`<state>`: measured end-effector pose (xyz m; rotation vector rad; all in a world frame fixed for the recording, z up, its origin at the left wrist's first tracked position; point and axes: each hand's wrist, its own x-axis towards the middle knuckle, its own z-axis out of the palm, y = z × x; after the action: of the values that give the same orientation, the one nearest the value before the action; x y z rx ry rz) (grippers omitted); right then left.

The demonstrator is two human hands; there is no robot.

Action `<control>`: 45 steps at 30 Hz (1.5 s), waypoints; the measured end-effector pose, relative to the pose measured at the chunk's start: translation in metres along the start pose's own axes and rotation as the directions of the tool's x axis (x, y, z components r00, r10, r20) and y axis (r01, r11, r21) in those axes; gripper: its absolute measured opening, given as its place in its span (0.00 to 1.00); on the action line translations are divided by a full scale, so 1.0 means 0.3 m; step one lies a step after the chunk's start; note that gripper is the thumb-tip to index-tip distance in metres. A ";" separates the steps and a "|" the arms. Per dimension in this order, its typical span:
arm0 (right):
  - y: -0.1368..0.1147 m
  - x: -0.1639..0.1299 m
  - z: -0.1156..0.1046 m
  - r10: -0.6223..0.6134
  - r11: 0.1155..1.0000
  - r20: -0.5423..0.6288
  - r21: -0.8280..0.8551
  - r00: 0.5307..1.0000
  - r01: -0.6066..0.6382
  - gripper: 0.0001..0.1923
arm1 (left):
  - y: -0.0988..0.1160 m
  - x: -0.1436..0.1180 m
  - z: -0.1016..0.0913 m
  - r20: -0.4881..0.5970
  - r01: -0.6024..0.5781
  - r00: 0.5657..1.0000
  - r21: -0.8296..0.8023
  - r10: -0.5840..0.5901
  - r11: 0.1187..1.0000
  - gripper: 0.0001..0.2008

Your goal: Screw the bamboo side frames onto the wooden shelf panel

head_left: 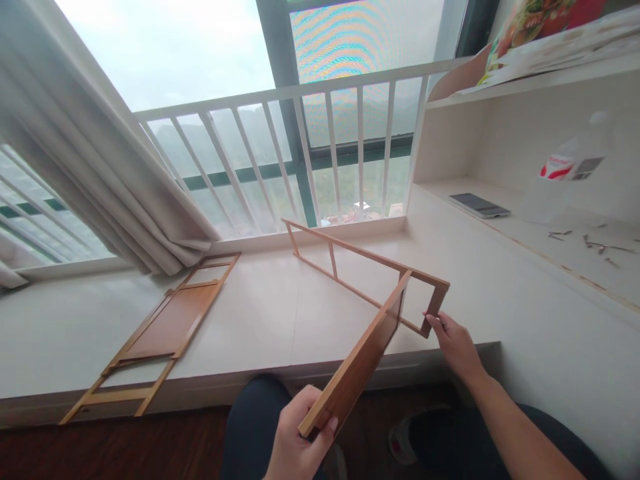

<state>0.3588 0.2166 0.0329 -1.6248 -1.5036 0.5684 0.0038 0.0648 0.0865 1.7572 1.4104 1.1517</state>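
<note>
My left hand (pixel 303 430) is closed around the near end of a brown wooden panel (pixel 367 347), which is tilted on edge and points away from me. The panel's far end meets a narrow wooden frame (pixel 370 255) with crossbars; whether the two are joined I cannot tell. My right hand (pixel 453 340) pinches the near end piece of that frame. The frame stretches away over the white window ledge toward the railing. Another wooden frame with a panel in it (pixel 175 320) lies on the ledge at the left, overhanging the front edge.
A grey curtain (pixel 115 147) hangs at the left before a white railing (pixel 345 87). On the white shelf unit (pixel 440 147) at the right are a phone (pixel 479 205), several loose screws (pixel 600 247) and a clear plastic bottle (pixel 560 167). My knees are against the ledge (pixel 270 313).
</note>
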 end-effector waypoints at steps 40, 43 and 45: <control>0.089 -0.147 0.057 0.076 0.979 -0.019 0.191 0.997 -0.071 0.25 | 0.021 0.369 0.443 0.073 0.168 0.985 -0.244 -0.155 0.955 0.10; 0.094 -0.182 0.053 0.098 0.956 -0.037 0.281 0.994 -0.084 0.24 | 0.036 0.418 0.495 0.051 0.147 0.989 -0.249 -0.138 0.957 0.09; 0.102 -0.206 0.057 0.114 0.936 -0.032 0.339 0.993 -0.097 0.24 | 0.051 0.457 0.527 0.035 0.130 0.992 -0.246 -0.125 0.960 0.08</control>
<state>0.3521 0.1636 -0.0139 -1.4446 -1.2088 0.7915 0.1598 0.2032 0.0648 1.4781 1.2865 1.1826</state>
